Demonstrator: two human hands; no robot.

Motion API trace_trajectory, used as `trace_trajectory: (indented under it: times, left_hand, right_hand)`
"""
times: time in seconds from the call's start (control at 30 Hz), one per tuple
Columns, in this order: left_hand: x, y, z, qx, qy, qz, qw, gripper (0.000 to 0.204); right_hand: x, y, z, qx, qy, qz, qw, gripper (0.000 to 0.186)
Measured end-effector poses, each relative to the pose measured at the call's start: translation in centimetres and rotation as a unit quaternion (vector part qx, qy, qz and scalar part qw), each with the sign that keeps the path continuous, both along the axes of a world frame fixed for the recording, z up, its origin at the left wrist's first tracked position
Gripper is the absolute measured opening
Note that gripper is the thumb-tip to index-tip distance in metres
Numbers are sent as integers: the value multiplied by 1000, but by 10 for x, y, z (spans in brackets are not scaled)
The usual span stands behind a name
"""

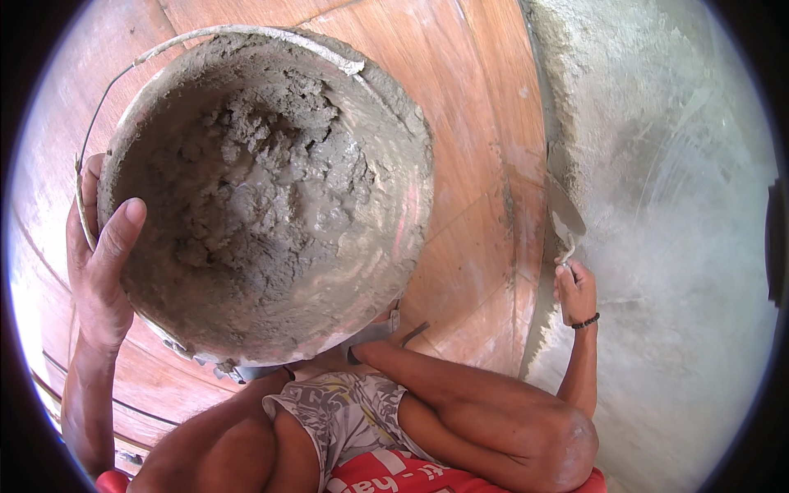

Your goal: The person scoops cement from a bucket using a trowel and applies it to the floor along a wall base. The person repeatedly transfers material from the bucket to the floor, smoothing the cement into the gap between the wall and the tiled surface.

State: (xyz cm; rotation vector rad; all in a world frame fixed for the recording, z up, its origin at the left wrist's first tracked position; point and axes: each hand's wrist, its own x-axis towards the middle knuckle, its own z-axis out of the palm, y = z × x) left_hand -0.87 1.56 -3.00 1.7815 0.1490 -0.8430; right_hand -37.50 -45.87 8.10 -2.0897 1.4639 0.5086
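A large bucket [415, 177] crusted with grey mortar stands tilted toward me at the left, its wire handle [238, 31] lying over the far rim. Wet, lumpy mortar [279, 189] coats its inside. My left hand [105, 246] is closed on the bucket's left rim, thumb over the edge and fingers outside. At the right, my right hand [578, 292] grips the handle of a trowel [565, 209]. The trowel's narrow blade points away from me, along the joint between the floor and the wall.
Wood-look floor tiles [468, 107] spread beneath the bucket. A rough grey plastered wall [674, 205] rises along the right, with a mortar-smeared edge at its foot. My folded legs [485, 403] are close below the bucket. A dark cable [123, 403] runs at the lower left.
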Motion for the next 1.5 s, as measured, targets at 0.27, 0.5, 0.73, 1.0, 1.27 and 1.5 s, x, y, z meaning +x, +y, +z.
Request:
trace_trajectory:
  times: [0.27, 0.5, 0.73, 1.0, 1.27, 1.5]
  left_hand:
    - [-9, -4, -1, 35, -57, 43, 997, 73]
    - [-7, -2, -6, -8, -36, 30, 999, 73]
    - [-5, -4, 5, -15, -18, 1, 1000, 77]
    - [-6, 1, -2, 26, -40, 28, 998, 88]
    - [-6, 0, -1, 18, -48, 27, 998, 88]
    - [-9, -5, 5, 42, -45, 42, 997, 85]
  right_hand:
    - [11, -12, 16, -32, -16, -84, 996, 24]
    - [6, 28, 52, -44, -23, -37, 998, 26]
    - [19, 2, -12, -30, 34, -39, 998, 28]
    - [-23, 9, 40, -83, 38, -39, 995, 26]
    - [5, 15, 56, -108, 244, 264, 927, 26]
    - [59, -3, 27, -158, 198, 261, 931, 27]
